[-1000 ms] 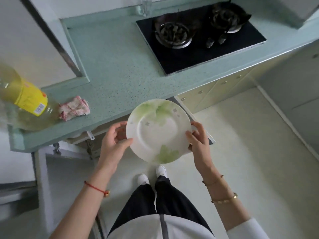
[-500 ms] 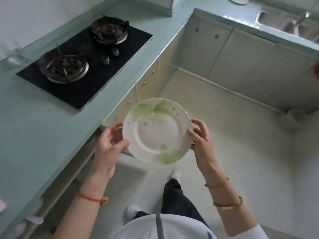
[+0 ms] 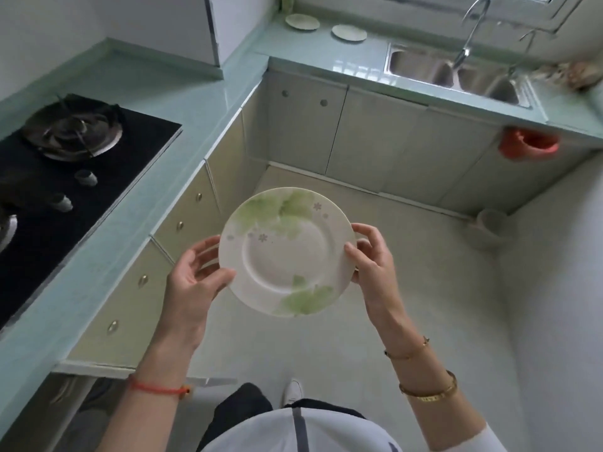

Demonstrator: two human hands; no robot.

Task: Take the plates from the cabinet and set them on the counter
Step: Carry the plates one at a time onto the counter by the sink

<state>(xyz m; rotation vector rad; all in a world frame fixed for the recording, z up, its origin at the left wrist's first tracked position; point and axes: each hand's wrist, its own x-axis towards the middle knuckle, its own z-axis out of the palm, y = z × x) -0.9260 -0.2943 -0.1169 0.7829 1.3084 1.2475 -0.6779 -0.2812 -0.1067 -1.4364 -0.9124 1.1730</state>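
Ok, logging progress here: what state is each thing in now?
Held plate, in the air, face up.
Left hand, grips its rim.
Right hand, grips its rim.
Left counter plate, lying flat.
Right counter plate, lying flat.
Burner, no flame.
Tap, no water seen.
Sink cabinets, shut.
Near cabinet door, open.

Plates: three (my plate (image 3: 287, 252) mid-frame, two far plates (image 3: 302, 21) upper centre)
Sink basins (image 3: 421, 68): two
Stove knobs (image 3: 85, 176): two

Pale floor (image 3: 408, 288) meets cream cupboard doors (image 3: 375, 141); an L-shaped mint tabletop (image 3: 202, 102) carries a black hob (image 3: 130, 151) at left, a steel sink (image 3: 421, 68) far right.
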